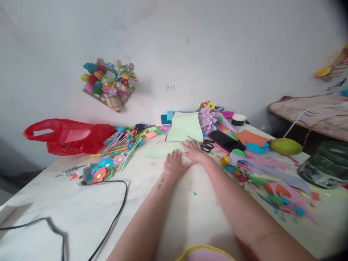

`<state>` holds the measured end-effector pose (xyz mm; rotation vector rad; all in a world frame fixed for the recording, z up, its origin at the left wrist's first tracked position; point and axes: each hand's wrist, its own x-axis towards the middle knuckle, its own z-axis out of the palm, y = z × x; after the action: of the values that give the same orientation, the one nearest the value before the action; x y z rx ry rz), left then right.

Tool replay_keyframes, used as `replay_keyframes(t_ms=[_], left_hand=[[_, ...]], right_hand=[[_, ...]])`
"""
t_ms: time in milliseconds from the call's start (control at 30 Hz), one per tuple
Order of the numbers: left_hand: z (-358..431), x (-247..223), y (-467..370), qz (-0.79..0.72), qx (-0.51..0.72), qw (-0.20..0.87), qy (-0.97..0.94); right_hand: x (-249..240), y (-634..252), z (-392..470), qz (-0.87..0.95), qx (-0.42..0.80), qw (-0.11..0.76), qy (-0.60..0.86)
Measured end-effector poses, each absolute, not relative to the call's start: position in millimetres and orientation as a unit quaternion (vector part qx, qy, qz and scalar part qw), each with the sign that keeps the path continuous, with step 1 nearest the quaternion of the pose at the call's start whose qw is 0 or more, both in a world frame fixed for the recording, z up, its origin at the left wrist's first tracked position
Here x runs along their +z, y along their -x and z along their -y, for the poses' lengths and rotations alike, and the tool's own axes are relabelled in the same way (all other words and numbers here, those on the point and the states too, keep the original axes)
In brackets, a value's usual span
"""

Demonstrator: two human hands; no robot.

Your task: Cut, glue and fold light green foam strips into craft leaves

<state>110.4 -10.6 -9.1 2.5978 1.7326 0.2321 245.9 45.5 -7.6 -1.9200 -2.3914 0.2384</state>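
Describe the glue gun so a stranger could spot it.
Find the red bag at the left of the table. Nearer the camera, beside the flat paper flowers, lies the glue gun. Its grey body, orange trigger and black cord set it apart.

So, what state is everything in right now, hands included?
Left hand: open, palm down
Right hand: open, palm down
Phone: screen dark
Red bag: crumpled, lying down
Glue gun: lying down, cord attached
Yellow-green fruit: whole
Glass jar: upright, lid unclear
Scissors: blades open or shut, cannot tell
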Motion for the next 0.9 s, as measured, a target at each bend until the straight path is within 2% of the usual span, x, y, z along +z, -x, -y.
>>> replay_keyframes(t_ms=[233,467,733,900], left_hand=[[-9.0,-5.8,-50.3,-0.615,0.116,-0.012,-0.78],[-14.2,-1.9,2.9,-0.637,0.216,0.089,-0.734],[-14.7,-3.5,16.5,-0.568,0.331,0.207,-0.725],[-18.5,-10.5,17.3,-0.547,0.368,0.21,-0.722]], right_hand=[[-9.1,-249.2,-48.7,0.787,0.089,0.042,0.609],[-11.2,-252.7,-54.5,0.796,0.095,0.032,0.597],[-5.9,-256.0,-52.4,0.79,0.086,0.02,0.607],[-4.7,-249.9,-52.4,0.813,0.027,0.089,0.575]])
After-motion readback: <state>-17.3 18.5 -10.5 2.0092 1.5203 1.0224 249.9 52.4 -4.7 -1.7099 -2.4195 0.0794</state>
